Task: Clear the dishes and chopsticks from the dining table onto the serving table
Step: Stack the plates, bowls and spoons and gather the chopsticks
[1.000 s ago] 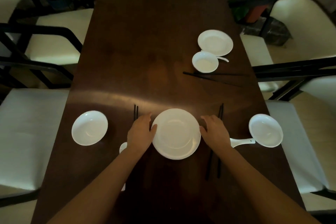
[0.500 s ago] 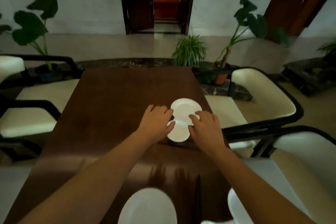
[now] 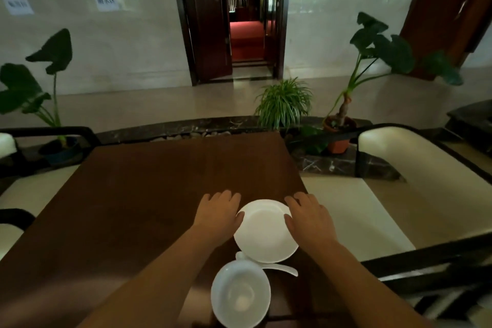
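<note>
A white plate [image 3: 265,231] lies on the dark wooden dining table [image 3: 146,194], close to its right edge. My left hand [image 3: 217,212] rests at the plate's left rim and my right hand [image 3: 308,218] at its right rim. Both hands have their fingers spread on the table and their thumbs against the rim. Nearer to me stands a white bowl [image 3: 241,293]. A white spoon [image 3: 282,267] lies between bowl and plate, partly under the plate's near edge.
Cream-cushioned chairs with dark frames stand to the right [image 3: 399,173] and to the left [image 3: 29,194]. Potted plants [image 3: 283,104] and a stone ledge sit past the table's far end. An open doorway [image 3: 247,34] is beyond them.
Both hands have left the small bowl and now flank the plate behind it. A second ago they flanked a different plate at the table's near end.
</note>
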`<state>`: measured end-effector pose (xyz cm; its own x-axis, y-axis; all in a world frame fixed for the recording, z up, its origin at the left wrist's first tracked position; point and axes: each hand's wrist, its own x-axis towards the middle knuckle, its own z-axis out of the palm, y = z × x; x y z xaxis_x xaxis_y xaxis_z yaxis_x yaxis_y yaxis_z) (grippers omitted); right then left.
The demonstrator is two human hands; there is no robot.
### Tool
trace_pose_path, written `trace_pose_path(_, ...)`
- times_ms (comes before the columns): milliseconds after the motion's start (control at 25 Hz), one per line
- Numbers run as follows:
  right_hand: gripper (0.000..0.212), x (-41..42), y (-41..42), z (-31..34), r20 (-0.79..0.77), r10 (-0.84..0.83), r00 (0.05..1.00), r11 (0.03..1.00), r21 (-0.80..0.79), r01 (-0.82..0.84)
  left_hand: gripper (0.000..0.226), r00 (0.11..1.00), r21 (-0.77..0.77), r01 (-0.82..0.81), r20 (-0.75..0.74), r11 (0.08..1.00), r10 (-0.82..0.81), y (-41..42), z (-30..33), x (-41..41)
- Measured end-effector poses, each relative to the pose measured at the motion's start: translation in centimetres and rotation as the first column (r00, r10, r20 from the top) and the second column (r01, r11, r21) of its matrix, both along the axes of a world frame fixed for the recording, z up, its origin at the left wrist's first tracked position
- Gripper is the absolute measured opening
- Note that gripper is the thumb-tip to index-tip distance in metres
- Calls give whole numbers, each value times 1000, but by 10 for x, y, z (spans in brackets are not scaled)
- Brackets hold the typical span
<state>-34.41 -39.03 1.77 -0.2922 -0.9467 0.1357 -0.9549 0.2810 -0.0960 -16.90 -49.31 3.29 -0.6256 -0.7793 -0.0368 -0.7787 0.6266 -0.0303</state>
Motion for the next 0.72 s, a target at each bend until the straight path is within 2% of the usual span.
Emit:
trace_pose_path(120, 41, -20, -15, -35, 175, -97, 980, 992, 94, 82, 51, 993, 158, -120, 6, 980, 120, -16, -33, -19)
trace_pose_path(240, 42, -26, -21, -62, 393, -240, 887, 967, 177, 183, 51, 951, 389, -265, -48, 882, 306, -25, -67, -25)
trace_pose_path(360, 30, -28, -22, -79, 515, -284, 808, 958, 170, 229, 37, 880, 513, -323, -147, 795, 452, -30, -90, -22)
trace_pose_path(480, 27, -27, -20, -82, 587, -294, 754, 953, 122, 277, 12, 732, 633, -334, -293, 698, 615, -32, -98, -21)
trace_pose_path(600, 31, -26, -18, -75, 631, -265, 729, 949, 39, 312, 22, 569, 722, -301, -389, 624, 725, -30, -93, -22)
trace_pose_path(720, 35, -26, -20, -52, 670, -202, 714, 938, -78, 338, 25, 473, 754, -238, -460, 612, 751, -33, -67, -22)
